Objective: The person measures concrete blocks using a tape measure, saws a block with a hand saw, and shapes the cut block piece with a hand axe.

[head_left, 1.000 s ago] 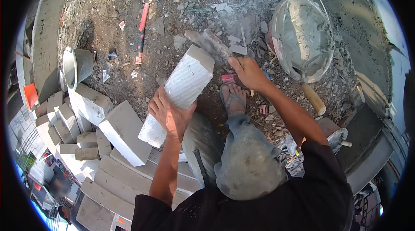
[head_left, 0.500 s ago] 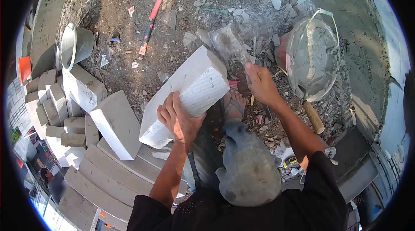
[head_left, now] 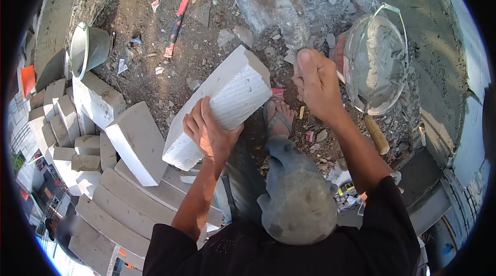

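My left hand (head_left: 211,130) presses, fingers bent, on the near face of a white lightweight concrete block (head_left: 227,97). The block is tilted in front of my left leg, its top right edge uneven. My right hand (head_left: 319,83) grips the handle of a broad, flat-bladed metal tool (head_left: 266,2), thumb along the top. Its grey, stained blade points away from me, beyond the block and apart from it. The blade is somewhat smeared by motion, so its exact kind is unclear.
Several concrete blocks (head_left: 142,144) are stacked at left, below an upturned-sided bucket (head_left: 98,46). A red-handled hammer (head_left: 181,20) lies on rubble. At right stands a mortar-filled bucket (head_left: 374,64) with a wooden-handled tool (head_left: 376,134). My sandalled foot (head_left: 280,113) is near the block. A person (head_left: 64,234) is at far left.
My right hand has raised the flat-bladed tool, its blade now higher in view and farther from the block. My left hand stays on the block, which has shifted slightly.
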`<state>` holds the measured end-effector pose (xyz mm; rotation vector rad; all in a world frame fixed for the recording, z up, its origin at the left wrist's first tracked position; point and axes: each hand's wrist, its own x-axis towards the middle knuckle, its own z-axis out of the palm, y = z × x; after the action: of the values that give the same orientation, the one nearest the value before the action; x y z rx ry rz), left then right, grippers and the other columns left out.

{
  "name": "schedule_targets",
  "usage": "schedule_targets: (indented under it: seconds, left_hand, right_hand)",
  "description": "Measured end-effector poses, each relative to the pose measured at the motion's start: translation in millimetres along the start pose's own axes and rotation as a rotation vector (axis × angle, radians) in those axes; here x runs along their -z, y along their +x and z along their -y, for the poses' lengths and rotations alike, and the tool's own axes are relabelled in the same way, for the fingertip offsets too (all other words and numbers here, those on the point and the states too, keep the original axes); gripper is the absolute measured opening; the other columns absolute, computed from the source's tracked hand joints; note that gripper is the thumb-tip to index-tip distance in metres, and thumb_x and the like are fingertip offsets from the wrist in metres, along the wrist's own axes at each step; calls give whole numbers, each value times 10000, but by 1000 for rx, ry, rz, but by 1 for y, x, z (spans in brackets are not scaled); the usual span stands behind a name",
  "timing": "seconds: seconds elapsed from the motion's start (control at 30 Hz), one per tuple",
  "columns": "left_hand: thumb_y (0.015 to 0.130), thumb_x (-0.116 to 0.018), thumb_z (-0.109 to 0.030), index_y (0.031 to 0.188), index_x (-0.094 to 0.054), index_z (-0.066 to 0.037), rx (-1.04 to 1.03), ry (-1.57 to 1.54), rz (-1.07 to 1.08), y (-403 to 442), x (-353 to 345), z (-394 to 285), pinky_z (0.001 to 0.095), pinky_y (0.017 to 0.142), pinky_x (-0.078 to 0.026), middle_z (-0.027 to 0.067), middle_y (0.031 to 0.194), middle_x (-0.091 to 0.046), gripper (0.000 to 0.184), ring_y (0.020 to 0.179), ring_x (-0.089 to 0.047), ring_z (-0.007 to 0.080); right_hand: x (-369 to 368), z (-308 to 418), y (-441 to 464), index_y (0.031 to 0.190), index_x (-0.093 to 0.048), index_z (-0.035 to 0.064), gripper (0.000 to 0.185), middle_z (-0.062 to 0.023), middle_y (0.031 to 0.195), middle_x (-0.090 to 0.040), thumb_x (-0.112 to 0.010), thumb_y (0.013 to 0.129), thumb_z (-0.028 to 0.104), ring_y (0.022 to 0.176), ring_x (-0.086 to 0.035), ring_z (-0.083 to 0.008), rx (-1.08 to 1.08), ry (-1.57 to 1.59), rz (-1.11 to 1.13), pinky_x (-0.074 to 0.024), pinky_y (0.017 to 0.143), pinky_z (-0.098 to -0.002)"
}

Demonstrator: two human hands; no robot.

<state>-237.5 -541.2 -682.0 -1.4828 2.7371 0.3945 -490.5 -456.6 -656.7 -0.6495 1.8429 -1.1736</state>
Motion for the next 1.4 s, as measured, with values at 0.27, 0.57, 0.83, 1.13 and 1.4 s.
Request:
schedule_targets:
  seconds: [0.27,0.57,0.83,1.13,1.4]
  left_hand:
    - [507,-954,-306,1454,-431,-64,-12,4,12,0,6,-1,542,1154,-268,141,1361,-537,1109,1254,-470,369]
    - [524,-933,-313,1450,-430,-49,-47,16,8,8,6,5,537,1135,-286,145,1336,-540,1086,1210,-486,364]
    - [520,-930,-325,1444,-439,-48,-72,9,1,6,7,12,539,1128,-293,154,1343,-538,1083,1207,-485,378]
    - [523,-927,-350,1436,-451,-48,-79,19,-28,1,-2,7,528,1105,-312,157,1317,-555,1073,1201,-482,387]
    - [494,-938,-365,1431,-455,-52,-85,61,-20,5,9,10,523,1102,-317,157,1310,-555,1100,1187,-490,380]
  right_hand:
    - [-30,-60,24,923,-603,-76,575,-85,641,-557,-487,1085,464,612,-571,-176,46,-286,21,-455,601,-364]
    - [-17,-70,-32,835,-577,-63,577,-211,645,-535,-495,1072,457,594,-516,-345,72,69,-50,-448,620,-453]
    - [14,-22,-43,887,-628,-67,534,-252,633,-558,-507,1066,421,568,-462,-435,48,175,-113,-470,605,-431]
    - [11,-69,-45,864,-585,-39,522,-238,620,-577,-519,1055,442,586,-569,-444,-49,-141,-44,-472,603,-438]
    - [-22,-120,-25,858,-562,-41,479,-184,598,-487,-530,1054,395,535,-534,-293,117,-276,-76,-435,596,-449]
